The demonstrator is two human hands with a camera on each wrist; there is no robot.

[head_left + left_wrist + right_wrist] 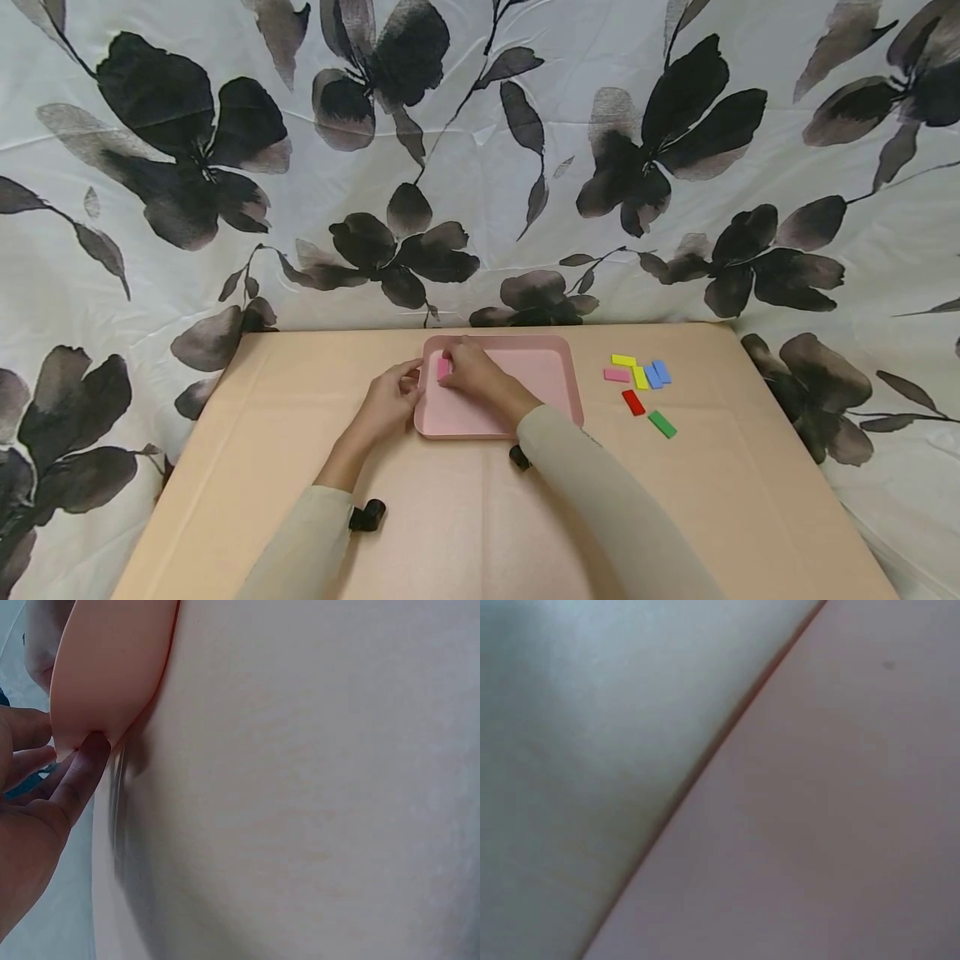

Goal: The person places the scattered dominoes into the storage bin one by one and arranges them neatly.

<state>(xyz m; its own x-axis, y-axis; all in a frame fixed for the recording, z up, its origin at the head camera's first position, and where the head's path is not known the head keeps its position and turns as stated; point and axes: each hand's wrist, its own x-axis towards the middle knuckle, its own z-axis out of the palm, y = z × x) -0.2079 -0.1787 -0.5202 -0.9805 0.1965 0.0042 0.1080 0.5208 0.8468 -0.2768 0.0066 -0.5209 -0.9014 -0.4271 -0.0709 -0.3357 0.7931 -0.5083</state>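
Observation:
A shallow pink tray (525,383) with rounded corners lies at the table's far edge. My right hand (476,372) reaches over the tray's left part and pinches a small pink block (444,368), partly covered by the fingers. At the tray's left side, my left hand (390,402) holds the rim. In the left wrist view, fingertips (93,744) press on the outer wall of the tray (112,667). The right wrist view has only the tray's edge and floor (802,825) beside the table, without the hand.
Right of the tray lie small flat blocks: two yellow (623,360), two blue (661,372), one pink (617,375), one red (633,402) and one green (662,423). The table (420,533) is pale tan. Flower-printed cloth (525,192) hangs behind it.

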